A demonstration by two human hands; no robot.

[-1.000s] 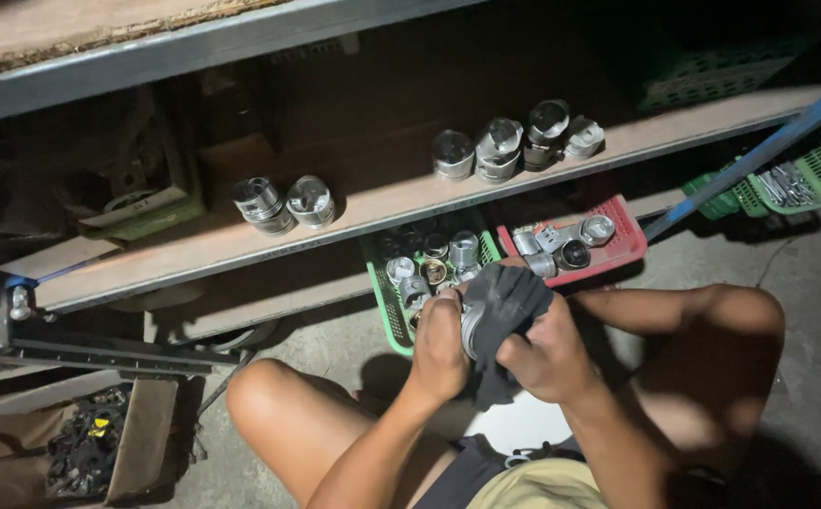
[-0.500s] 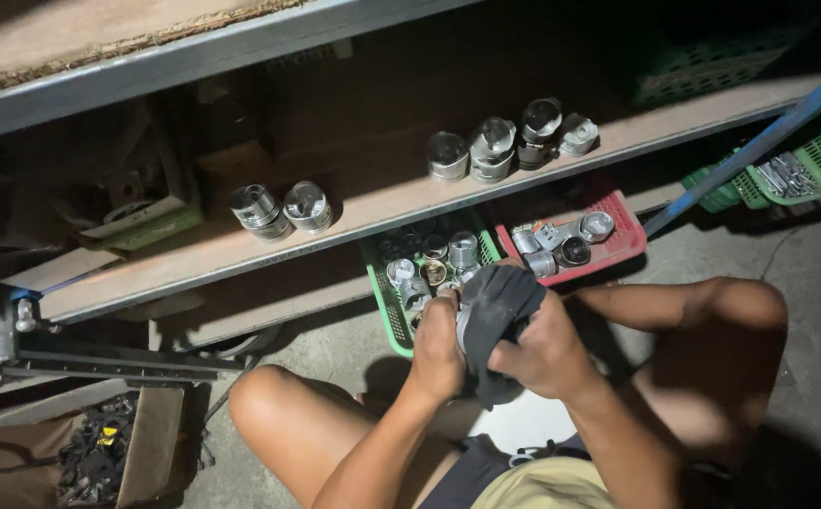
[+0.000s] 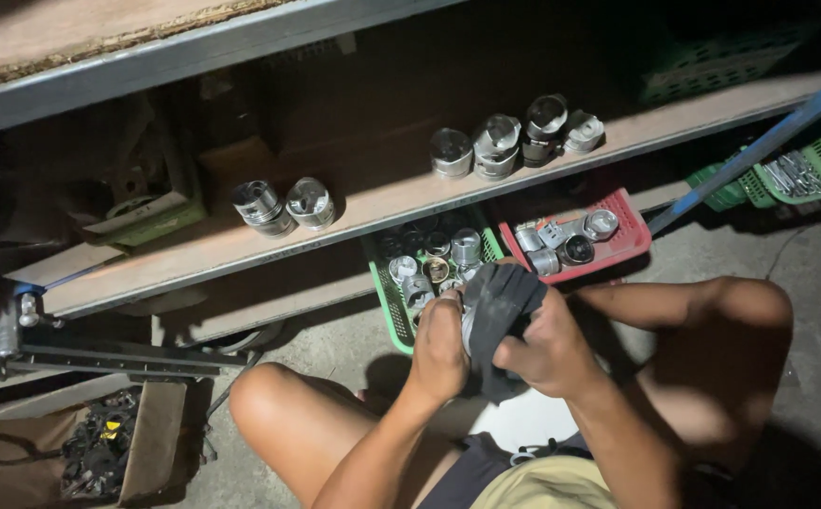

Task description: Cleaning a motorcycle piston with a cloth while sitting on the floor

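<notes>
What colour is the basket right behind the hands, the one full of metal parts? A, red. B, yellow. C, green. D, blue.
C: the basket just behind the left hand and right hand has a green mesh wall and holds metal parts; the red basket sits further to the right.

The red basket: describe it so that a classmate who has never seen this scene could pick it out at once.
Find the long wooden shelf board that runs across the picture with metal pistons standing on it. Just below its right half, on the concrete floor, two small plastic baskets of metal parts sit side by side above the person's hands. The red basket is the right one; its neighbour, the green basket, holds more parts.
</notes>
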